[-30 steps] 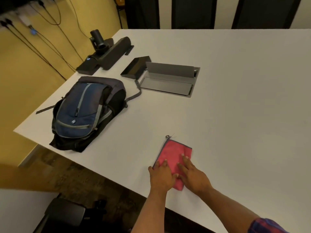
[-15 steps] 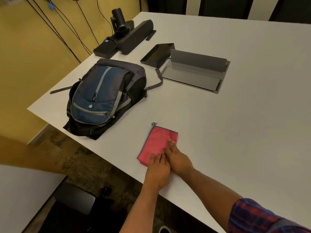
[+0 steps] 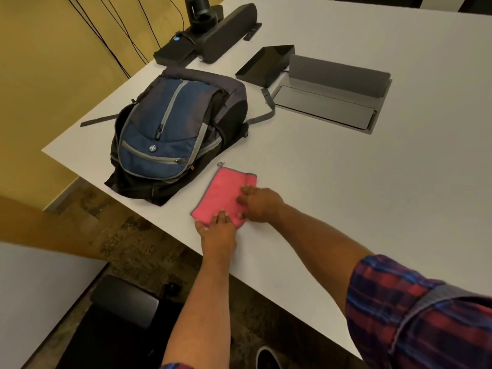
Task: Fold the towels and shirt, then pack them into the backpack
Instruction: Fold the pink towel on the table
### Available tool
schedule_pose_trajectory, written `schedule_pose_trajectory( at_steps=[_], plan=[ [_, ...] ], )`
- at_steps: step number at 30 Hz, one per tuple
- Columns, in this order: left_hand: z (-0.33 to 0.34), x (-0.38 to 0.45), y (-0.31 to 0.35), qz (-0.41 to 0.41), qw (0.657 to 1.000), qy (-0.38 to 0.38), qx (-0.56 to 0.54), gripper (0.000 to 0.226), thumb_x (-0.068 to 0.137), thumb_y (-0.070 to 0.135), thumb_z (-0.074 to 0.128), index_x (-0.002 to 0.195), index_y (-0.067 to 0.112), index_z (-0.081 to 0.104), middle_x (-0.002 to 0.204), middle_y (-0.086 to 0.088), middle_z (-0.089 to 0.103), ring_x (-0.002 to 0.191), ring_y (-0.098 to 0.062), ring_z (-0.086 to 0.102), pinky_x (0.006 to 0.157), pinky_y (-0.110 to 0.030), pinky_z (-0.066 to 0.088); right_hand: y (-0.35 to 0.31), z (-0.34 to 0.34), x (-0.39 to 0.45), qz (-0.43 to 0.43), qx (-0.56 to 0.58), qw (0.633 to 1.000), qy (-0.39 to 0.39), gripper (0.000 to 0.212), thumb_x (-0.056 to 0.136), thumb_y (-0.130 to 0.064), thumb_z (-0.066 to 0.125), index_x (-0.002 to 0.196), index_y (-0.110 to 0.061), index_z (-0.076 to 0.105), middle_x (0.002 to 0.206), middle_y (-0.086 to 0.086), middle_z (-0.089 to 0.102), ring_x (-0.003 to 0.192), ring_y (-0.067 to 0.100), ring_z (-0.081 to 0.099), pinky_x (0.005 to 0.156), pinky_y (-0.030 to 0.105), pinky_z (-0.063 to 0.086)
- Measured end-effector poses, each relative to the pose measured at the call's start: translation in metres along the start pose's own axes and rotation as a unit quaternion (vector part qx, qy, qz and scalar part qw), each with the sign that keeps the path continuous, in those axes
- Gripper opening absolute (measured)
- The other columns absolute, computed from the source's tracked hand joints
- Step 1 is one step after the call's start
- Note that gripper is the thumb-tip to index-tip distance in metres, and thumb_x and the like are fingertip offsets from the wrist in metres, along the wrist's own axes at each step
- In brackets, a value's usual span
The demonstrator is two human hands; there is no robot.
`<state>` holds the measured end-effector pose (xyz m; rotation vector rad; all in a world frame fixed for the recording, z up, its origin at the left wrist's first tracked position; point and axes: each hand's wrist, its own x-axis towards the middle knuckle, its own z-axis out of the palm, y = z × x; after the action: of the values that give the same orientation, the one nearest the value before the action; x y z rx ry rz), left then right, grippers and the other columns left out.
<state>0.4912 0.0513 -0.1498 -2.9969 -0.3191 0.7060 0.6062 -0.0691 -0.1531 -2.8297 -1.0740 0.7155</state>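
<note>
Head view: both hands lie flat on the folded towel (image 3: 223, 194) — left hand (image 3: 217, 230) at its near end, right hand (image 3: 259, 205) on its right edge, neither gripping — near the desk (image 3: 346, 177) edge beside the backpack (image 3: 170, 134). Lifting it one-handed could let the fold spring open.

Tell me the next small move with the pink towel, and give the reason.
Probably lift the pink towel and carry it to the backpack. The towel already lies folded small near the table edge, the left hand and right hand rest on it, and the backpack's side looks unzipped.
</note>
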Motion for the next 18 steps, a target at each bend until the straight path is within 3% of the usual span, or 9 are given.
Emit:
schedule_pose_trajectory(
  at_steps=[3, 7, 9, 13, 18],
  plan=[
    [0.0, 0.011, -0.02, -0.02, 1.0, -0.014, 0.001, 0.07, 0.097, 0.009, 0.043, 0.159, 0.013, 0.011, 0.168, 0.0, 0.001, 0.153, -0.021, 0.009, 0.113, -0.071, -0.001, 0.014, 0.002, -0.004, 0.016, -0.078, 0.997, 0.018, 0.078, 0.096, -0.068, 0.041, 0.16, -0.033, 0.014, 0.169, 0.003, 0.001, 0.156, 0.025, 0.0, 0.124, 0.043, 0.008],
    [0.002, 0.01, -0.025, -0.023, 0.999, -0.032, 0.013, 0.073, 0.097, 0.012, 0.042, 0.159, 0.009, 0.004, 0.167, -0.006, -0.005, 0.154, -0.027, 0.001, 0.116, -0.069, -0.002, 0.022, 0.013, -0.008, 0.073, -0.021, 0.997, -0.017, 0.085, 0.095, -0.07, 0.039, 0.158, -0.038, -0.009, 0.168, 0.003, -0.013, 0.156, 0.025, 0.0, 0.124, 0.043, 0.013],
    [0.002, 0.004, -0.02, -0.019, 0.999, -0.019, 0.038, 0.069, 0.099, 0.019, 0.039, 0.158, 0.004, 0.006, 0.166, -0.014, -0.005, 0.153, -0.033, -0.001, 0.116, -0.067, -0.005, 0.022, 0.012, -0.007, 0.082, -0.006, 0.997, -0.012, 0.085, 0.096, -0.069, 0.039, 0.159, -0.037, -0.009, 0.167, 0.004, -0.015, 0.156, 0.024, 0.002, 0.123, 0.045, 0.018],
    [0.015, -0.016, -0.013, 0.049, 0.993, 0.056, 0.09, 0.073, 0.099, 0.025, 0.039, 0.157, 0.002, 0.003, 0.166, -0.017, -0.005, 0.154, -0.031, -0.004, 0.118, -0.065, -0.006, 0.012, 0.015, -0.004, 0.064, -0.03, 0.997, 0.035, 0.088, 0.097, -0.067, 0.038, 0.161, -0.022, -0.003, 0.168, 0.004, -0.014, 0.156, 0.021, -0.003, 0.126, 0.045, 0.007],
    [0.029, -0.027, -0.016, 0.047, 0.997, 0.014, 0.061, 0.072, 0.102, 0.029, 0.028, 0.156, 0.006, -0.014, 0.165, -0.011, -0.016, 0.153, -0.024, -0.013, 0.122, -0.054, -0.007, 0.007, 0.015, -0.009, 0.056, -0.019, 0.998, 0.022, 0.089, 0.099, -0.064, 0.038, 0.161, -0.019, -0.007, 0.168, 0.006, -0.009, 0.156, 0.022, -0.002, 0.125, 0.041, 0.005]
  ],
)
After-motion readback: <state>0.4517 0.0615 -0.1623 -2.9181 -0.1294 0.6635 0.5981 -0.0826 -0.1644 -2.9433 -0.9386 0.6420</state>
